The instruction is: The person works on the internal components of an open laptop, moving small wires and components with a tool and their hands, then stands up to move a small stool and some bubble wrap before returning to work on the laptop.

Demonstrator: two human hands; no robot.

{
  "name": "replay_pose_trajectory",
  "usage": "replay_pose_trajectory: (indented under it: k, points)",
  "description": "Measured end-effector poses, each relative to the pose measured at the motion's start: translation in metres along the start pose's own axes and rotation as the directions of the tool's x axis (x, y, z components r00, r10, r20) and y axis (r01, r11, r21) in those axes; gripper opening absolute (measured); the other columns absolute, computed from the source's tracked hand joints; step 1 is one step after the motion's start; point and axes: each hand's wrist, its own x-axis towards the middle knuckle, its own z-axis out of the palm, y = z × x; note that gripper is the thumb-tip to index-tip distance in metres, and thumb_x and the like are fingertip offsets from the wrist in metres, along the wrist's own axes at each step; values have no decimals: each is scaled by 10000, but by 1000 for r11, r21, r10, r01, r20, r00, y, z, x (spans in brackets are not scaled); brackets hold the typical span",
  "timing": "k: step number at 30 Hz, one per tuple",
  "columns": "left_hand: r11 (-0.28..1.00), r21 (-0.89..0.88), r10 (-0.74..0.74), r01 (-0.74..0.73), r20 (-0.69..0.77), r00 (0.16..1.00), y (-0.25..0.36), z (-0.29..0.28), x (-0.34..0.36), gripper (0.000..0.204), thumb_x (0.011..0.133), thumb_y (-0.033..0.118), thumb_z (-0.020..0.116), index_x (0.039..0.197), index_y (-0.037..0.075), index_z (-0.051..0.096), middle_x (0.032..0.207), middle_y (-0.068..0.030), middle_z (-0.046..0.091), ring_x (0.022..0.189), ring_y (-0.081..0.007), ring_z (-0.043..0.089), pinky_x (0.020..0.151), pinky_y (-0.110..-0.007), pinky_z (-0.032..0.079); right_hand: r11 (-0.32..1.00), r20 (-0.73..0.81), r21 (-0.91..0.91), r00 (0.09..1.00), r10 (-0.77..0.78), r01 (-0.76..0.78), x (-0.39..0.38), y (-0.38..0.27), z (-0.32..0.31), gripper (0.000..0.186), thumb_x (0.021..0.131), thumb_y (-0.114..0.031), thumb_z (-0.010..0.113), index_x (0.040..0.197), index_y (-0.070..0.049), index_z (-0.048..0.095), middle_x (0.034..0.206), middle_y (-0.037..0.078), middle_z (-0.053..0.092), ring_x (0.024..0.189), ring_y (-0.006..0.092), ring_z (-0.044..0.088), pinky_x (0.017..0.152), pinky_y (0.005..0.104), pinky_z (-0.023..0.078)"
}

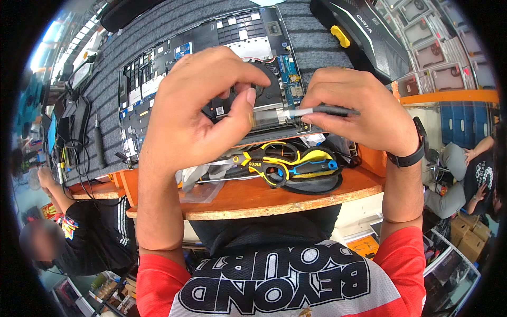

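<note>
An opened laptop [206,31] lies on the bench, its boards and a round black fan [266,87] exposed. My left hand [195,100] hovers over its near side, thumb and fingers curled together; what they hold, if anything, is hidden. My right hand [359,103] is closed round the black handle of a slim tool [338,110], level above the laptop's near right corner. The tool's pale front [296,112] points left and ends in a blurred, see-through part beside my left thumb; I cannot tell its kind.
Yellow-black scissors [272,162] and a pouch lie on the orange shelf [296,201] below the laptop. A ribbed grey mat [108,90] lies under it. A dark screwdriver [99,142] rests at left, a black box [364,37] at back right. Other people sit on both sides.
</note>
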Motion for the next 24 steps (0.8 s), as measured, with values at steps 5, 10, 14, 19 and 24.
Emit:
replay_pose_trajectory:
  k: [5,10,14,19,24]
  points:
    - [980,79,166,-182,179,970,-5,6,-2,282,750,2,649,990,70,781,898,-59,673,798,-255,628,753,-382,419,1000,-12,-10,1000,3,-3,2,-3,4,159,854,-76,772,968,-44,665,896,118,644,872,362,673,753,437,536]
    - [980,111,142,-163,176,974,-2,9,-4,320,725,-8,629,991,83,780,885,-53,649,803,-244,613,764,-368,398,999,-35,-51,999,-16,14,4,-8,7,149,845,-53,745,944,-49,633,897,115,636,863,369,659,737,456,520]
    - [977,128,146,-170,178,973,-2,10,-7,333,720,-12,625,1001,83,778,883,-54,647,797,-241,610,762,-369,395,996,-57,-83,997,-43,38,5,-9,13,149,844,-52,743,948,-50,637,893,114,635,866,368,659,738,458,516]
    - [981,92,152,-173,198,968,-3,11,-5,350,718,-9,630,1025,80,772,895,-58,641,796,-245,605,763,-374,390,998,-34,-53,999,-17,15,5,-9,7,141,850,-55,758,935,-40,646,885,116,640,852,365,657,737,450,515]
    - [976,109,164,-189,203,965,-2,11,-6,346,720,-3,637,1030,78,769,900,-55,640,798,-245,610,774,-376,397,1000,0,-31,1000,2,-2,4,-8,3,176,827,-64,790,936,-34,656,876,119,638,845,367,655,735,445,515]
